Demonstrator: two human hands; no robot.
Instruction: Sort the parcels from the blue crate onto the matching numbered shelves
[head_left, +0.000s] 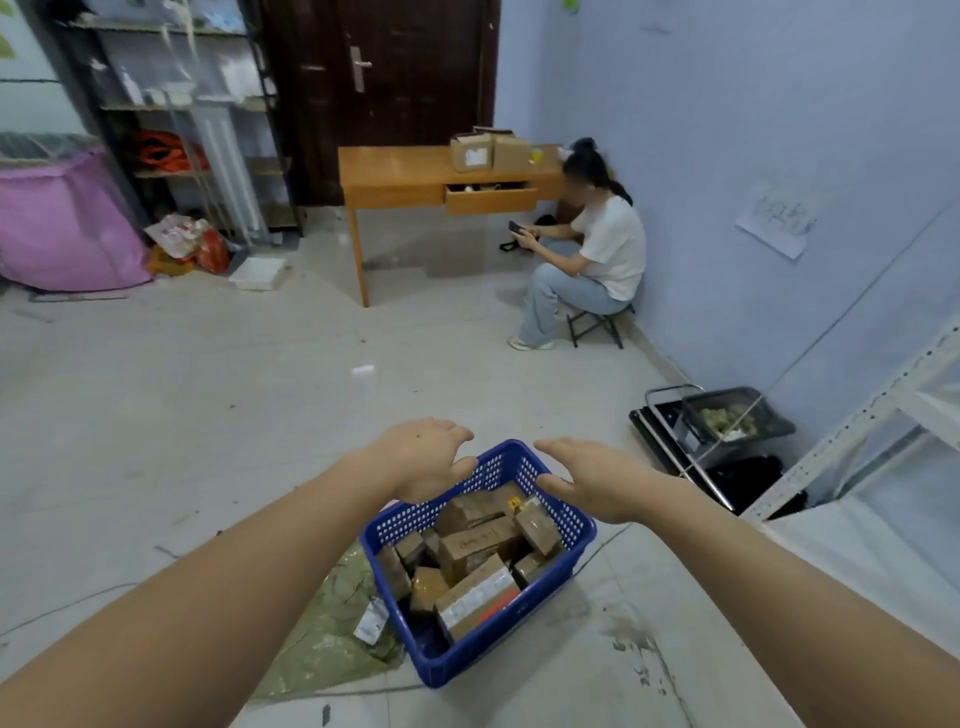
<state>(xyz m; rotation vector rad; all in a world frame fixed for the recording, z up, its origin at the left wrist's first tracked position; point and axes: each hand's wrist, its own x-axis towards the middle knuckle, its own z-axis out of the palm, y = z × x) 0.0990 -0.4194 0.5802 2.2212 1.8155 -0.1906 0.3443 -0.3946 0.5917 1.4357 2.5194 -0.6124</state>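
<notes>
Here, a blue crate (478, 566) sits on the floor below both hands, packed with brown cardboard parcels (475, 548); the largest, taped and labelled, lies at the crate's near end. A greenish plastic sheet (327, 623) spreads under the crate's left corner, nearer than the left hand, with a small flat packet (371, 621) resting on it against the crate wall. Right of the right hand: a black folded trolley (670, 431) carrying a dark bin (737, 418), and the white metal shelving (852, 436) beyond it. Well beyond the hands: a wooden desk (395, 174) with an open drawer and two cartons on its tabletop, and a seated person (597, 249) looking at a phone. Left hand (423, 460): fingers spread, slightly curved, holding nothing, above the crate's far left rim. Right hand (597, 480): likewise spread and holding nothing, above the far right rim. The hands are apart, palms facing one another.
</notes>
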